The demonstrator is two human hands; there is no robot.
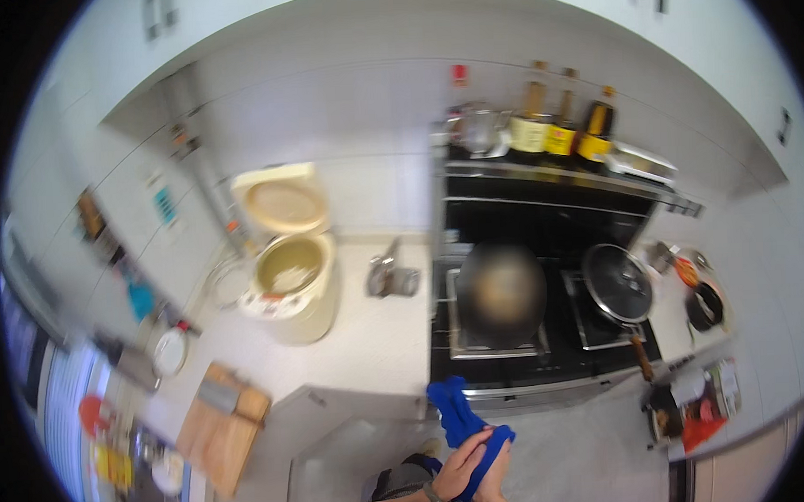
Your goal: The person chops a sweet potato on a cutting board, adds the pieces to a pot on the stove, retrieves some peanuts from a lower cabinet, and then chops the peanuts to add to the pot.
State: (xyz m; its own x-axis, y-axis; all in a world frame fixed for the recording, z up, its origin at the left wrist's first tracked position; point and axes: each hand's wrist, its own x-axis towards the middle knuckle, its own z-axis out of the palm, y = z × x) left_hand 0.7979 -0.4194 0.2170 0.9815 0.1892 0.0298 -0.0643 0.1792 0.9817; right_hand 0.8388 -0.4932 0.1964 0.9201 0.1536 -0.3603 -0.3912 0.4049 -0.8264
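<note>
At the bottom centre, my left hand (459,463) and my right hand (495,477) are pressed together around a blue cloth (459,415). One end of the cloth sticks up beyond the fingers, and a strip of it lies over the right hand. In front of the hands is a black gas stove with a wok (473,282), its contents blurred, and a lidded frying pan (619,283) with a wooden handle. To the left stands a cream rice cooker (318,314), lid raised, with some white food inside.
Bottles (561,136) line the shelf behind the stove. A wooden cutting board (216,443) with a cleaver blade (218,397) lies at the lower left. A small metal item (393,278) stands between cooker and stove. Bowls, a black container (704,307) and packets are at the right.
</note>
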